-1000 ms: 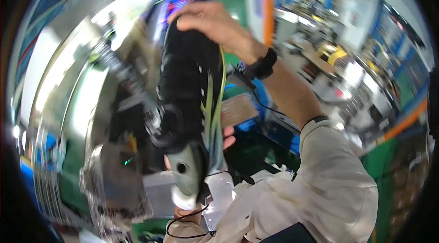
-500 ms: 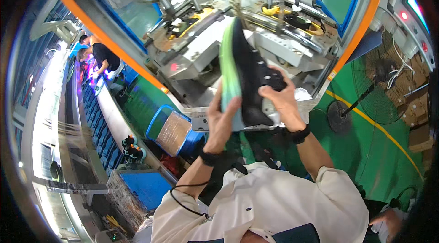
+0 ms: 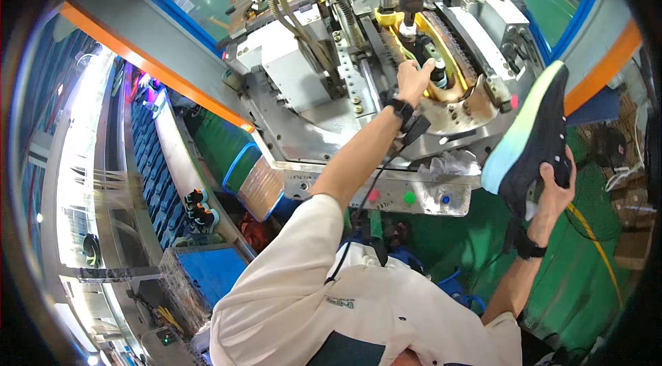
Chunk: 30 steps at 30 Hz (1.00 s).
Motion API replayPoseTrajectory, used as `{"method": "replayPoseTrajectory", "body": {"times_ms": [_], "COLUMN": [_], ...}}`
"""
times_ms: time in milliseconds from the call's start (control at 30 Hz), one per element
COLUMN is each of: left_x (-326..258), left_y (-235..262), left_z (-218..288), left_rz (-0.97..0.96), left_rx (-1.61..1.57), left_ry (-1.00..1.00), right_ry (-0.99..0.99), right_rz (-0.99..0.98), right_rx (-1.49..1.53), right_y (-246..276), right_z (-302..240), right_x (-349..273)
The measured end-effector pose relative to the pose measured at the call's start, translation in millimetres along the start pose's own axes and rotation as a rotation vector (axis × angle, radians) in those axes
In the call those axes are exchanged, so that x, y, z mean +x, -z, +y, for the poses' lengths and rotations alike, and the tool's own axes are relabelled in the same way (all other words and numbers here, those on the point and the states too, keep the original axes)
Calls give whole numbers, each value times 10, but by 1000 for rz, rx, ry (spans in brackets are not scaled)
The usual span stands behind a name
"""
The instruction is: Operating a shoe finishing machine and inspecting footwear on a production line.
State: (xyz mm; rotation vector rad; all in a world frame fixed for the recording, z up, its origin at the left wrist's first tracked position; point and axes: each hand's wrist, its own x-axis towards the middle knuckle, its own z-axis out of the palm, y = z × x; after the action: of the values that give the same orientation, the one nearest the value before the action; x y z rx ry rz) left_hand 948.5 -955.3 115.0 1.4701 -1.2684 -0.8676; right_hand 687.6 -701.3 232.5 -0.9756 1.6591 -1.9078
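1. Biggest change from half a second back: both hands were on the black shoe (image 3: 534,142) in front of the machine, and now only the right hand (image 3: 554,194) has it.
2. That hand is pinching the shoe near the heel, thumb on the near side, with the green-to-blue sole facing left and the toe angled up above the hand.
3. The left hand (image 3: 415,82) has let go and gone into the yellow-lined mould (image 3: 390,19). Fingers are bent down in there, but can't tell if they're gripping anything.
4. Tight spot, btw: a metal plunger (image 3: 412,1) stands right above the left hand, and ribbed hoses (image 3: 321,56) loop to its left.
5. Crumpled clear plastic (image 3: 452,163) sits between the hands on the machine's front ledge.
6. An orange post (image 3: 603,66) rises just beyond the shoe, up and right of the right hand.
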Motion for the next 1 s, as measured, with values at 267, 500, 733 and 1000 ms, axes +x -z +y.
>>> {"method": "replayPoseTrajectory", "body": {"times_ms": [267,500,733,1000], "left_x": [469,400,-941,-2179], "left_y": [241,1721,3216,4714], "left_z": [-264,-396,240,529], "left_rz": [115,-111,-159,149], "left_rx": [469,-648,-731,-529], "left_ry": [84,457,624,488], "right_ry": [97,203,156,240], "right_rz": [4,-359,-768,-718], "right_rx": [-234,-544,-1072,-1135], "right_y": [-339,-1886,-4079,-4986], "right_z": [-155,-540,-234,1038], "right_x": [138,1085,1108,274]}}
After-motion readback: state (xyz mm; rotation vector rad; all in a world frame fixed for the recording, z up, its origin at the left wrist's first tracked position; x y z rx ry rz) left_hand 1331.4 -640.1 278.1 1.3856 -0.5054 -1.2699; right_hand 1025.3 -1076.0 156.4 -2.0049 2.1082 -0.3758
